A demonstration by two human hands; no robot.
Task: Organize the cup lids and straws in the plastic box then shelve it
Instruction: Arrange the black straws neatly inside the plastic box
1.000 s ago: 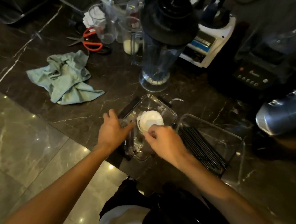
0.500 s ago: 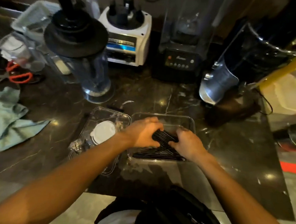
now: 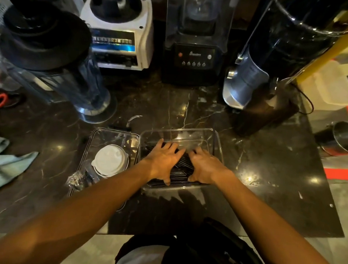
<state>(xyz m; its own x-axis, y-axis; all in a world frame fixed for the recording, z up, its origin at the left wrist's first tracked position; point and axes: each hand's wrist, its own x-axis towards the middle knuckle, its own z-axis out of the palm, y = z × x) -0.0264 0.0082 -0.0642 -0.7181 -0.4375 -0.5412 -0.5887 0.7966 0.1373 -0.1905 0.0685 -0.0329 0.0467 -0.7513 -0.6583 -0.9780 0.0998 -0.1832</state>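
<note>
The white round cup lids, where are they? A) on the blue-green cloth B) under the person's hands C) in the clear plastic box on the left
C: the white round cup lids sit inside the clear plastic box on the left, while both hands press on black straws in the other clear box.

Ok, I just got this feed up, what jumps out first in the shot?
Both hands press flat on a pile of black straws in the clear plastic box at centre: left hand, right hand. Just left of it, a second clear box holds a stack of white cup lids. Blenders line the back of the dark marble counter, the black one straight ahead.
</note>
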